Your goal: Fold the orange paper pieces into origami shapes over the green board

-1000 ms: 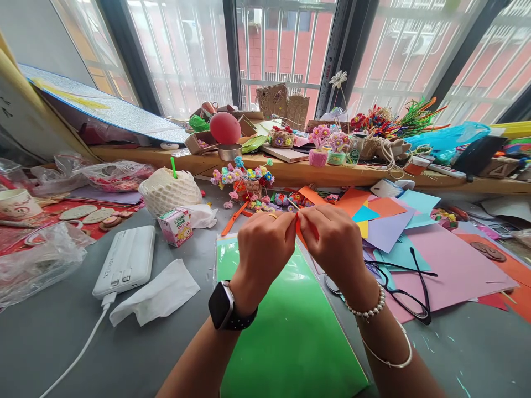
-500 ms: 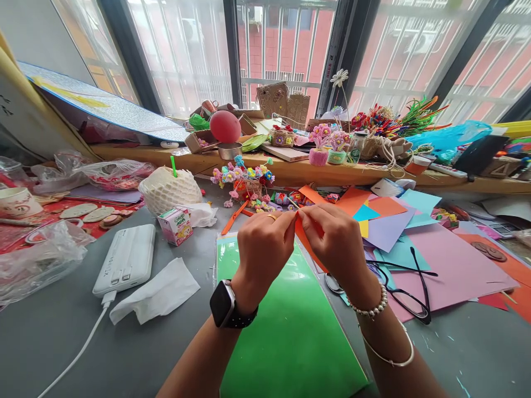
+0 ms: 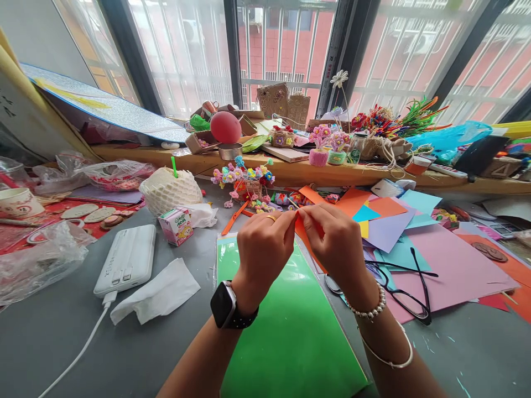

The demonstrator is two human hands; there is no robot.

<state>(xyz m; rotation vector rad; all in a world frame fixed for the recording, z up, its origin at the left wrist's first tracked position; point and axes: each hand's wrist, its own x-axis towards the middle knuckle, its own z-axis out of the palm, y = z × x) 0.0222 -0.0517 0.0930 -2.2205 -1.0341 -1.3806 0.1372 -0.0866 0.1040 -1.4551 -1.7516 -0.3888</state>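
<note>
Both hands are raised over a glossy green sheet (image 3: 290,331) in a clear sleeve, backs toward me, fingertips meeting. My left hand (image 3: 265,246), with a ring and a watch (image 3: 224,305) at its wrist, is closed in a pinch. My right hand (image 3: 332,237), above a beaded bracelet (image 3: 371,309), is pinched the same way against it. Whatever lies between the fingertips is hidden by the fingers. A short pale stick (image 3: 292,204) shows just beyond them; I cannot tell whether it is held. Behind the left hand lie orange-handled scissors (image 3: 235,217).
Coloured paper (image 3: 452,265) and black glasses (image 3: 409,296) lie on the right. Left are a power bank (image 3: 128,257) with its cable, a tissue (image 3: 160,290), a small carton (image 3: 176,225) and a net-wrapped coconut (image 3: 170,190). Craft flowers (image 3: 244,179) stand behind, below a crowded sill (image 3: 286,168).
Almost nothing differs. My hands stay pinched together in the same place, and the view has shifted very slightly.
</note>
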